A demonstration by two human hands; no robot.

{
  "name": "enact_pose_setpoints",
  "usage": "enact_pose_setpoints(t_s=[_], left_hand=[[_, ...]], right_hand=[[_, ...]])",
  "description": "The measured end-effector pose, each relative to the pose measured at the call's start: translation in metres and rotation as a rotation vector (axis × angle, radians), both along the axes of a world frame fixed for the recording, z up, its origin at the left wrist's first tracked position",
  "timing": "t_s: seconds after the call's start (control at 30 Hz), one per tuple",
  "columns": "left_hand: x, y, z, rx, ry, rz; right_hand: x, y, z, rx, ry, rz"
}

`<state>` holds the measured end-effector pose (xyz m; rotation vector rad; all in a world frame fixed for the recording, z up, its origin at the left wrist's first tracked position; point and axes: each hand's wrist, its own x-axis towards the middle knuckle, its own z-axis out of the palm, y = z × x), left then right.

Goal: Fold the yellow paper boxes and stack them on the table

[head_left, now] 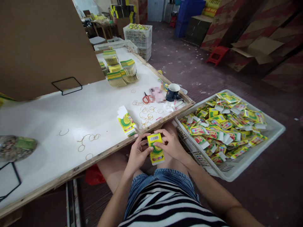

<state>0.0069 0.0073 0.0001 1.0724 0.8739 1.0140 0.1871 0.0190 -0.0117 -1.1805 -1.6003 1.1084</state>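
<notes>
Above my lap, just off the table's front edge, I hold a small yellow and green printed carton (156,151) with a barcode on its upper flap. My left hand (139,151) grips its left side, thumb on the front. From the right, my right hand (170,143) pinches it, thumb across the front and fingers behind the top edge. Close by on the table lies a small stack of flat cartons (126,121) with white flaps. To my right a white plastic basket (272,134) holds many similar yellow cartons (217,121).
On the white table (71,113) are rubber bands (146,115), red-handled scissors (146,98), a dark mug (172,92) and bundled carton stacks (120,74). A filled plastic bag (17,147) lies at the left. A red stool (216,55) and stacked crates (138,39) stand beyond.
</notes>
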Motion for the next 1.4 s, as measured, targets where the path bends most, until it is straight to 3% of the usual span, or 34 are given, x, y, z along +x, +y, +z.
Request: enact_pose_setpoints(t_s=[0.13, 0.23, 0.3, 0.4, 0.47, 0.53, 0.6, 0.63, 0.77, 0.8, 0.83, 0.93, 1.07, 1.3, 1.4], left_hand=[[0.004, 0.002, -0.003, 0.027, 0.001, -0.014], [0.011, 0.001, -0.003, 0.089, 0.038, -0.021], [0.012, 0.002, -0.002, 0.144, 0.113, -0.019], [-0.002, 0.013, -0.001, 0.299, 0.349, 0.058], [-0.023, 0.026, -0.002, 0.425, 0.561, 0.226], [-0.047, 0.041, -0.007, 0.513, 0.759, 0.415], [-0.068, 0.054, -0.015, 0.548, 0.899, 0.485], [-0.076, 0.059, -0.020, 0.549, 0.951, 0.484], [-0.088, 0.067, -0.036, 0.537, 1.154, 0.426], [-0.088, 0.067, -0.038, 0.552, 1.202, 0.424], [-0.087, 0.066, -0.040, 0.574, 1.241, 0.428], [-0.085, 0.066, -0.041, 0.638, 1.285, 0.470], [-0.087, 0.067, -0.039, 0.690, 1.261, 0.612], [-0.087, 0.043, -0.029, 0.839, 1.072, 0.917], [-0.075, 0.023, -0.024, 1.031, 0.979, 0.920]], right_hand=[[-0.002, -0.002, -0.005, 0.073, 0.110, -0.113], [-0.006, -0.004, -0.006, 0.066, 0.205, -0.120], [0.000, -0.003, -0.002, 0.153, 0.150, -0.197], [0.030, 0.005, 0.011, 0.480, -0.077, -0.602], [0.056, 0.013, 0.018, 0.616, -0.237, -0.884], [0.073, 0.018, 0.020, 0.623, -0.315, -0.953], [0.072, 0.016, 0.018, 0.537, -0.263, -0.828], [0.064, 0.012, 0.016, 0.459, -0.205, -0.691], [0.002, -0.012, 0.012, 0.044, -0.038, 0.194], [-0.014, -0.017, 0.012, -0.035, -0.019, 0.373], [-0.026, -0.022, 0.013, -0.082, -0.011, 0.455], [-0.045, -0.028, 0.014, -0.105, -0.032, 0.422], [-0.042, -0.029, 0.005, -0.149, -0.044, 0.329], [-0.047, -0.024, -0.015, -0.262, 0.218, 0.107], [-0.050, -0.019, -0.012, -0.254, 0.389, 0.046]])
